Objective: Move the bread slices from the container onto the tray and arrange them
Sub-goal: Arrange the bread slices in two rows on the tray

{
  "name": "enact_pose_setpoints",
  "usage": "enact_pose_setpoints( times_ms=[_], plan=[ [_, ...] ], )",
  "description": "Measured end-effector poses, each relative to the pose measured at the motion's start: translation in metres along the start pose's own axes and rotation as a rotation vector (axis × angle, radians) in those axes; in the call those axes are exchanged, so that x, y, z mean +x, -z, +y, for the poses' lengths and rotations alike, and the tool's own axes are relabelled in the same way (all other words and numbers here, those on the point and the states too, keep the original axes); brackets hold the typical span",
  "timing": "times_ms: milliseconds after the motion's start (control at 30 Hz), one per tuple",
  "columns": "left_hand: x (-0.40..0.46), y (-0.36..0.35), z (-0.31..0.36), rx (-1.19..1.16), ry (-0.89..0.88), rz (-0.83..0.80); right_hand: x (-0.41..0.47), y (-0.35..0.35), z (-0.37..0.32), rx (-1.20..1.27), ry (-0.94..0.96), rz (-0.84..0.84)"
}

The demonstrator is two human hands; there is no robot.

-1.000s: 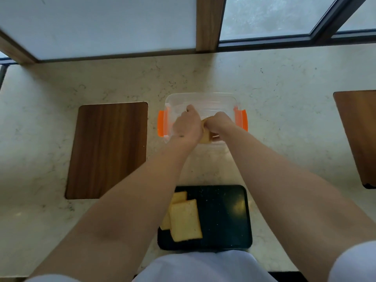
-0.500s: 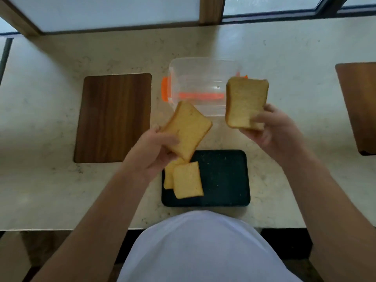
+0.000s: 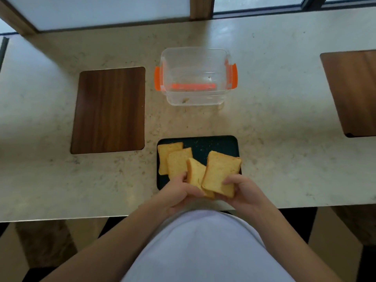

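A black tray (image 3: 215,143) lies at the counter's near edge. Two bread slices (image 3: 175,159) rest overlapping on its left part. My left hand (image 3: 179,194) grips a third bread slice (image 3: 195,174), tilted over the tray's middle. My right hand (image 3: 243,191) grips a fourth bread slice (image 3: 220,171), which overlaps the third one over the tray's right side. The clear container (image 3: 195,76) with orange clips stands beyond the tray and holds only crumbs.
A dark wooden board (image 3: 109,109) is set in the beige counter left of the container. Another wooden board (image 3: 354,90) sits at the far right. A window frame runs along the back. The counter's front edge is just below my hands.
Both hands lifted a slice each out of the container, then brought them down toward me over the tray. The container now holds no slices.
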State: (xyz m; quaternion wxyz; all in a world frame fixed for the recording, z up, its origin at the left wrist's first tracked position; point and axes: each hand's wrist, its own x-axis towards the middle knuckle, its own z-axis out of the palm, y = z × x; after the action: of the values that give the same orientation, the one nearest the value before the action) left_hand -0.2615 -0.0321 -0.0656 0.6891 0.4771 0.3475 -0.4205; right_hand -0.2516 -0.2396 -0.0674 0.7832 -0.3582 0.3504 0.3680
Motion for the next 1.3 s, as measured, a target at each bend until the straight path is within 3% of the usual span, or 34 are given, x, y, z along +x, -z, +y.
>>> enact_pose_setpoints(
  times_ms=[167,367,600,867,1033,1100,1200,1300],
  plan=[
    [0.019,-0.016,0.013,0.298,-0.111,0.063,0.013,0.009,-0.024,-0.091,-0.032,0.160],
    [0.030,-0.013,0.030,0.297,-0.224,0.086,0.027,-0.002,-0.042,-0.140,0.010,0.137],
    [0.013,0.037,0.017,0.532,-0.318,0.368,0.059,-0.049,-0.026,-0.419,0.065,0.030],
    [0.020,0.056,0.014,0.543,-0.253,0.488,0.073,-0.055,-0.015,-0.844,0.120,0.139],
    [0.025,0.056,0.020,0.629,-0.268,0.575,0.068,-0.035,-0.021,-0.743,0.130,0.121],
    [0.029,0.050,0.027,0.745,-0.421,0.678,0.066,-0.030,-0.022,-0.658,0.134,0.129],
    [0.040,0.029,0.038,1.117,-0.737,0.790,0.063,-0.028,-0.023,-0.453,0.152,0.135],
    [0.053,0.003,0.043,1.387,-0.840,0.795,0.058,-0.020,-0.024,-0.278,0.194,0.219]
  ],
)
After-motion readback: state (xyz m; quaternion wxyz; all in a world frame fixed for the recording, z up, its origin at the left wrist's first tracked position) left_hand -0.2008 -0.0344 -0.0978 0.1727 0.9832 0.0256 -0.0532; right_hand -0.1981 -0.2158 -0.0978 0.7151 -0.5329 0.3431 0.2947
